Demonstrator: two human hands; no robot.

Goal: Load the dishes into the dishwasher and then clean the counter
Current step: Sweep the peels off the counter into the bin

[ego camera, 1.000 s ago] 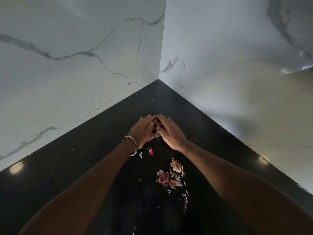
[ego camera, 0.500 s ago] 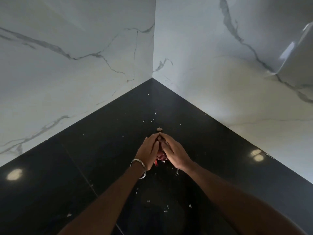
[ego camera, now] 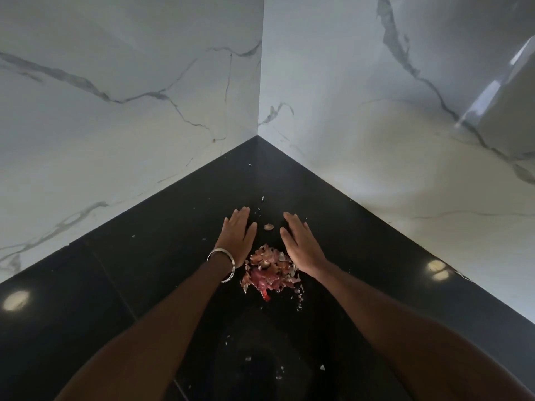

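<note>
Between the two flat hands, on the glossy black stone surface [ego camera: 121,285], lies a heap of pinkish-red onion skins and peelings [ego camera: 270,270]. Left hand [ego camera: 236,234] and right hand [ego camera: 299,246] rest palm-down with fingers [ego camera: 242,217] straight, gripping nothing. A lone brown scrap [ego camera: 268,227] sits just beyond the heap. Sweeping well likely means cupping inward from behind that scrap, keeping the palm edges pressed down so flakes cannot slip under.

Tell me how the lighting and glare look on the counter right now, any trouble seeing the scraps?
Head view: dim overall; the black counter shows round lamp glare at left and right edges, none over the scraps, which read clearly between the left hand and right hand. Wide-angle bending at the walls; small flecks stay faint.
</note>
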